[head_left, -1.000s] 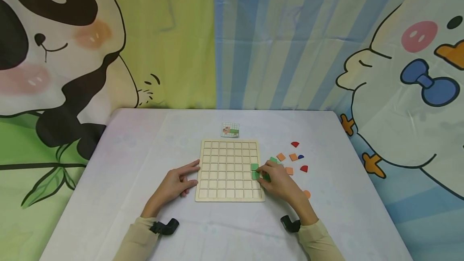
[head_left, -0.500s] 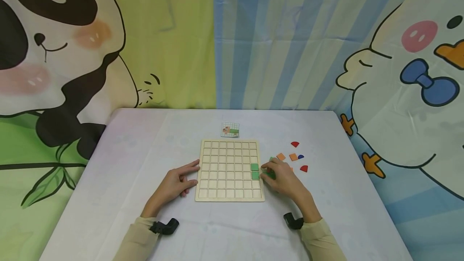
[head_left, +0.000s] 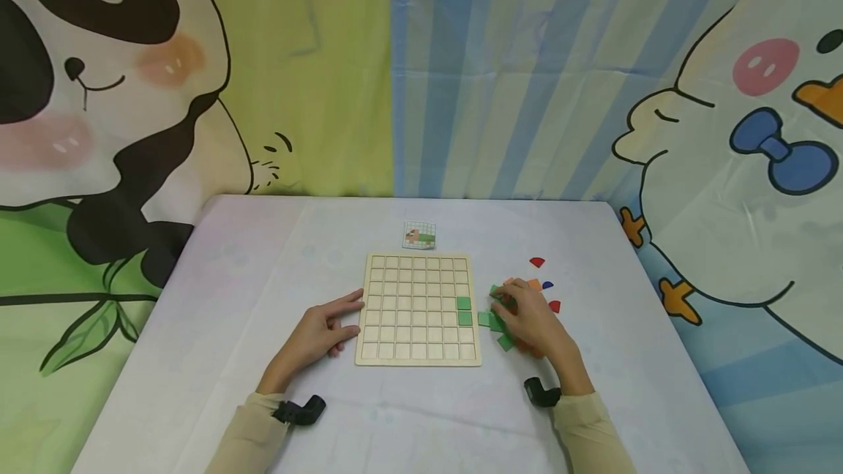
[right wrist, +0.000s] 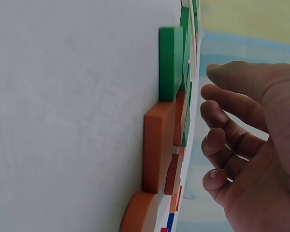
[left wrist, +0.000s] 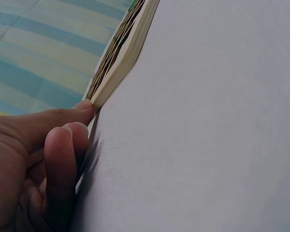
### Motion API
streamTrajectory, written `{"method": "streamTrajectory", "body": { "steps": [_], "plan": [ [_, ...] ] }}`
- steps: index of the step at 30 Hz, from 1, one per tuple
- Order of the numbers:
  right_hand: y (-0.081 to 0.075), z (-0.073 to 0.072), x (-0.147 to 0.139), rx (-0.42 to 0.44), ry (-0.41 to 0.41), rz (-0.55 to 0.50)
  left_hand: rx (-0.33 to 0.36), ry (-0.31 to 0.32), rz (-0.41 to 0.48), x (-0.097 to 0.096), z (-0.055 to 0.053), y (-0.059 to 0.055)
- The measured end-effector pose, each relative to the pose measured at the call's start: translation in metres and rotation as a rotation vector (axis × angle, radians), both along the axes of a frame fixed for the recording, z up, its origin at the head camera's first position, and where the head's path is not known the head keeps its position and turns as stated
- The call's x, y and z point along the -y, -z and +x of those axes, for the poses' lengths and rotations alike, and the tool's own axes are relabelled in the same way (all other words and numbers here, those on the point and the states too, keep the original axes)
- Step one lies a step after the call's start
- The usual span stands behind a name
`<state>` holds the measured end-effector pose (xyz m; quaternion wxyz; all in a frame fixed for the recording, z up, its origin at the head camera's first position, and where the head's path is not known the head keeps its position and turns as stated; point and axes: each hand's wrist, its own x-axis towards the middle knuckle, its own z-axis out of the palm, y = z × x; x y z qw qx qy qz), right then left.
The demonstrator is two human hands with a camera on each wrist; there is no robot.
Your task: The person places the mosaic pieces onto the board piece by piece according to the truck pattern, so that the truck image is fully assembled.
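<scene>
A wooden grid board [head_left: 415, 309] lies mid-table, with two green squares [head_left: 464, 303] set in cells of its right column. My left hand [head_left: 317, 331] touches the board's left side with extended thumb and index finger. In the left wrist view, a fingertip meets the board edge [left wrist: 121, 70] while other fingers bend underneath. To the right of the board, my right hand [head_left: 532, 320] hovers over loose green squares [head_left: 505, 342]. The right wrist view shows its thumb and loosely bent fingers apart, nothing between them, beside a green square [right wrist: 170, 63] and an orange one [right wrist: 157, 150].
A small picture card [head_left: 419, 235] lies beyond the board. Red fan-shaped pieces [head_left: 537, 262] and a blue half-round piece [head_left: 547, 284] lie past my right hand. An orange rounded piece [right wrist: 139, 212] shows low in the right wrist view.
My right hand has moved right, off the board's right edge and over the loose pieces, uncovering green squares beside the board. The left hand has stayed at the board's left side.
</scene>
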<state>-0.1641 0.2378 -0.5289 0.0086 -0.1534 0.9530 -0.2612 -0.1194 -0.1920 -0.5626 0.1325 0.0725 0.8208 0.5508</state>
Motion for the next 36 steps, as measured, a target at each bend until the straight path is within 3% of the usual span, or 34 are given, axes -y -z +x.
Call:
{"method": "streamTrajectory", "body": {
  "steps": [8,14,36],
  "plan": [
    [0.001,-0.007,-0.006,-0.011,0.045,0.042,-0.013,0.006,0.008,-0.001,-0.001,0.000],
    [0.000,-0.009,-0.009,0.031,0.092,0.079,-0.014,0.006,0.004,-0.001,-0.002,0.000],
    [-0.001,-0.017,-0.004,0.066,0.098,0.115,-0.031,0.010,0.034,-0.001,-0.002,0.004]
  ]
}}
